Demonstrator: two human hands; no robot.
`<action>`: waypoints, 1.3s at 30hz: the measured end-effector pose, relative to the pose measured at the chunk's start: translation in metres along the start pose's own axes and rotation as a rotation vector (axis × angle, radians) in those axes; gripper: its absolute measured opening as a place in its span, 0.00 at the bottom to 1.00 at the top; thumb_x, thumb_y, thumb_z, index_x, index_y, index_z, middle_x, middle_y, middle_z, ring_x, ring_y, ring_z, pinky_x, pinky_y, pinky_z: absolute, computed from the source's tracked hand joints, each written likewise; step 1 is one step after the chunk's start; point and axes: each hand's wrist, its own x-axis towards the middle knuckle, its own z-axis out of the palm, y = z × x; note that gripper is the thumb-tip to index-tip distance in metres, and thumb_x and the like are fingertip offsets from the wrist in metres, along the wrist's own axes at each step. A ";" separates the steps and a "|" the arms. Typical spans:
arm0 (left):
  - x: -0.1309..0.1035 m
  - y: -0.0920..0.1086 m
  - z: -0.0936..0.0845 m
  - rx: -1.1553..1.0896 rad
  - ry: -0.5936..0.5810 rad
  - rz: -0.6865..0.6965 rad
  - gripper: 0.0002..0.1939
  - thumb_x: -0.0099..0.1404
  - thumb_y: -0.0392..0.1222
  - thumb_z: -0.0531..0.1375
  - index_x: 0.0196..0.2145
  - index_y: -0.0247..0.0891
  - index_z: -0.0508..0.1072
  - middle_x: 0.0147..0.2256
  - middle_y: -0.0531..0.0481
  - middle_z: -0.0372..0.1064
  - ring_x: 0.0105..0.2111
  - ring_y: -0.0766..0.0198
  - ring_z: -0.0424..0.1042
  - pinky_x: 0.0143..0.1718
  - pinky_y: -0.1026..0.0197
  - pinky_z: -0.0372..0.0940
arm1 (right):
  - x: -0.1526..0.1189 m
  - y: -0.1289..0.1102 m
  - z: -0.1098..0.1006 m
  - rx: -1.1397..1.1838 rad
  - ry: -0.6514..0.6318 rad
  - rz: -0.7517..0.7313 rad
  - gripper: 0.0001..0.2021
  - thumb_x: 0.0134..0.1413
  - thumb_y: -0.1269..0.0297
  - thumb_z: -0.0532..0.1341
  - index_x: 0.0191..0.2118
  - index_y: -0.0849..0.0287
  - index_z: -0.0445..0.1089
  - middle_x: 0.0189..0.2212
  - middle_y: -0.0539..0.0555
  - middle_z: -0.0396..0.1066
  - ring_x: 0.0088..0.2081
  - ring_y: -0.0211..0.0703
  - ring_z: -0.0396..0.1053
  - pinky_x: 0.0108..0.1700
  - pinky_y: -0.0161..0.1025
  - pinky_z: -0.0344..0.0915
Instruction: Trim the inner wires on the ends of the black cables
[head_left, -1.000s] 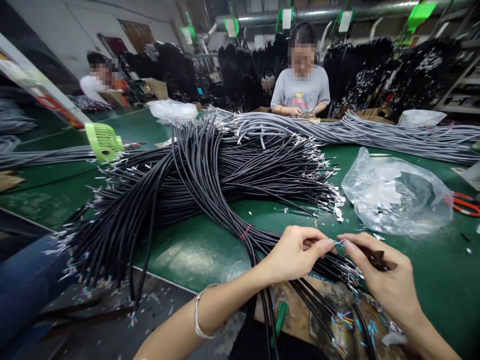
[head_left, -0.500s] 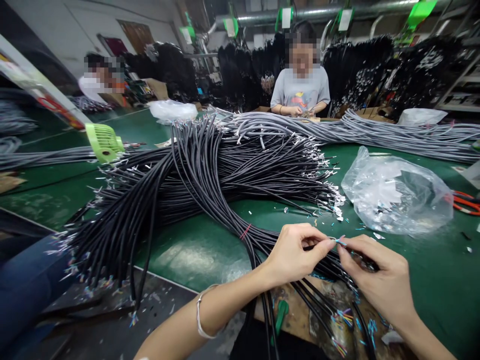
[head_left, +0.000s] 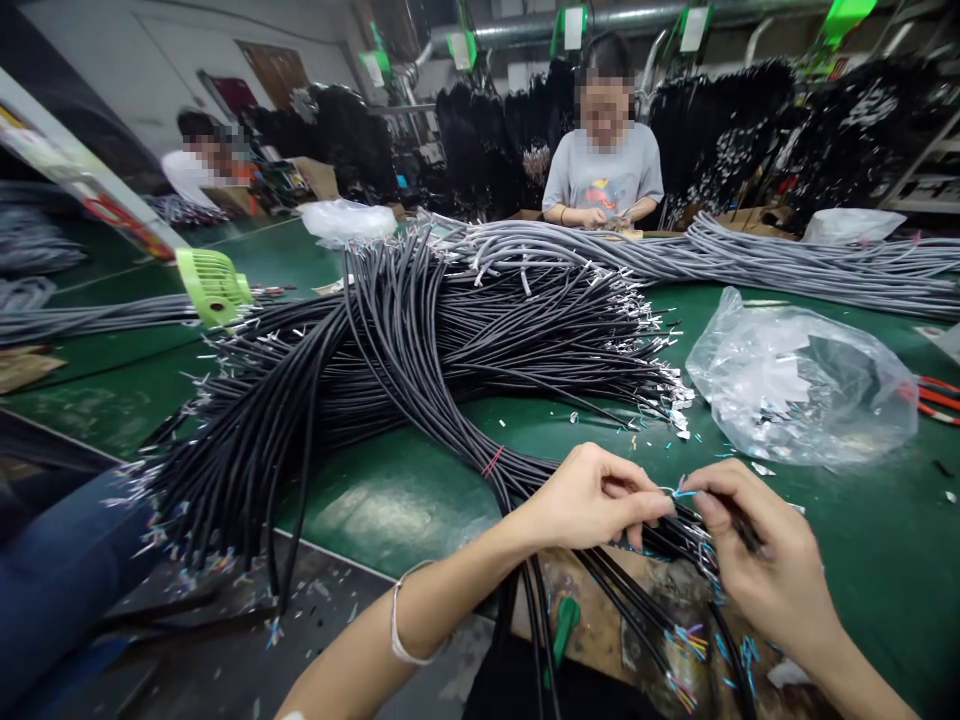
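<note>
My left hand (head_left: 592, 500) pinches the end of a cable, where thin coloured wires (head_left: 681, 492) come out between the fingertips. Thumb and forefinger of my right hand (head_left: 765, 560) are closed on a light blue wire from that end; a dark object, not clearly made out, sits in the same palm. Beneath both hands runs a bundle of black cables (head_left: 442, 410), bound by a red tie (head_left: 493, 461). More black cables with stripped white ends (head_left: 555, 340) lie heaped behind it. Coloured wire ends (head_left: 690, 640) show below my hands.
A clear plastic bag (head_left: 817, 400) of scraps stands right, beside orange-handled pliers (head_left: 937, 398). Grey cables (head_left: 750, 262) cross the back of the green table (head_left: 390, 510). A green fan (head_left: 214, 287) is at left. One person (head_left: 604, 180) sits opposite, another (head_left: 191, 165) farther left.
My right hand has drawn slightly right and down, away from my left fingertips, and more of the light blue wire shows between them. The view has shifted slightly.
</note>
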 end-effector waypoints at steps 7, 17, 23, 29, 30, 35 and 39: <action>0.002 0.000 0.007 -0.093 0.115 0.133 0.21 0.46 0.51 0.69 0.20 0.30 0.66 0.20 0.54 0.62 0.18 0.73 0.59 0.19 0.69 0.54 | 0.001 0.003 0.002 0.243 -0.069 0.365 0.09 0.58 0.59 0.56 0.38 0.59 0.69 0.23 0.49 0.67 0.20 0.34 0.60 0.19 0.32 0.54; -0.005 0.004 0.012 0.419 0.394 0.518 0.06 0.55 0.33 0.64 0.22 0.29 0.74 0.21 0.51 0.64 0.22 0.71 0.60 0.24 0.67 0.53 | 0.005 -0.008 -0.005 0.091 -0.027 0.075 0.04 0.56 0.69 0.59 0.33 0.55 0.71 0.29 0.49 0.71 0.30 0.37 0.69 0.30 0.31 0.63; -0.006 0.010 0.000 0.237 0.124 0.237 0.13 0.57 0.46 0.63 0.31 0.31 0.78 0.21 0.50 0.67 0.20 0.70 0.64 0.22 0.68 0.57 | -0.002 -0.005 -0.003 0.006 -0.052 0.006 0.06 0.56 0.73 0.58 0.37 0.56 0.68 0.32 0.51 0.69 0.32 0.36 0.68 0.33 0.32 0.63; 0.009 -0.002 -0.004 -0.148 -0.094 -0.065 0.22 0.48 0.54 0.67 0.26 0.28 0.75 0.20 0.52 0.66 0.16 0.75 0.57 0.18 0.69 0.52 | -0.004 -0.002 -0.001 0.047 -0.055 0.035 0.05 0.57 0.71 0.57 0.38 0.58 0.68 0.33 0.52 0.67 0.32 0.37 0.66 0.32 0.32 0.61; 0.011 -0.004 -0.002 -0.191 -0.070 -0.064 0.22 0.45 0.54 0.69 0.25 0.28 0.74 0.19 0.52 0.65 0.16 0.75 0.57 0.18 0.69 0.52 | -0.003 -0.001 -0.001 0.122 -0.081 0.130 0.03 0.57 0.68 0.57 0.36 0.58 0.68 0.31 0.52 0.67 0.30 0.36 0.66 0.30 0.32 0.61; 0.007 -0.003 0.005 -0.111 0.078 0.153 0.21 0.44 0.50 0.71 0.18 0.30 0.67 0.19 0.54 0.62 0.19 0.74 0.56 0.21 0.69 0.51 | 0.001 0.003 0.001 0.569 -0.212 0.631 0.15 0.52 0.51 0.60 0.33 0.60 0.66 0.15 0.41 0.48 0.16 0.29 0.44 0.18 0.30 0.41; -0.003 0.003 0.006 0.336 0.250 0.551 0.12 0.53 0.39 0.67 0.20 0.31 0.70 0.20 0.54 0.61 0.20 0.73 0.56 0.21 0.68 0.50 | 0.001 0.001 0.000 0.662 -0.251 0.688 0.20 0.52 0.46 0.59 0.26 0.61 0.63 0.14 0.41 0.47 0.16 0.27 0.39 0.18 0.31 0.36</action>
